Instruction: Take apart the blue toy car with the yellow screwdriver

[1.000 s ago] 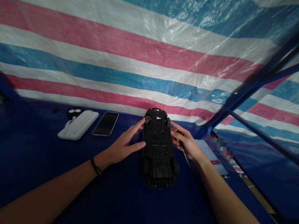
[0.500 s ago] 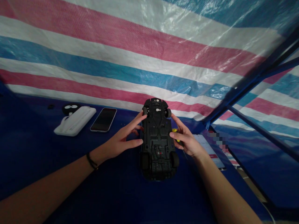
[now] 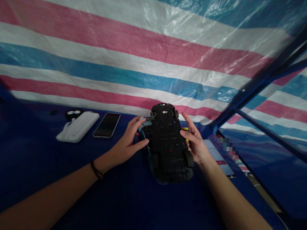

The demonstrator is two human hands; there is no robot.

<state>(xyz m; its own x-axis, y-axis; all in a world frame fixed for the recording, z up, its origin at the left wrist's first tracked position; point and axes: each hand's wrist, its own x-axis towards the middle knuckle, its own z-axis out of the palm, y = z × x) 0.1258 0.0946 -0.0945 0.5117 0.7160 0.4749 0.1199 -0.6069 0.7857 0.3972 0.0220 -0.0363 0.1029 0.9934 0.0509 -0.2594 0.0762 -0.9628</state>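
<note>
A toy car is upside down in the middle, its black chassis [image 3: 169, 140] with wheels facing me. Along its left side shows the light-blue body shell [image 3: 149, 121], with a gap between the two parts. My left hand [image 3: 128, 140] grips the shell's edge between thumb and fingers. My right hand [image 3: 194, 140] holds the right side of the chassis, thumb on its underside and index finger raised. Tucked in the same hand is a screwdriver [image 3: 186, 129], of which only part of the yellow handle shows.
On the blue table [image 3: 115, 204], a dark phone [image 3: 106, 125], a white power bank [image 3: 78, 127] and a black item with white eye shapes [image 3: 74, 113] lie left. A lit tablet or phone [image 3: 219, 156] lies right. Striped tarp [image 3: 144, 54] hangs behind, beside blue metal bars [image 3: 251, 86].
The chassis has shifted right and tilted away from the shell, so the blue shell now shows on the left. Both hands have moved slightly with the parts.
</note>
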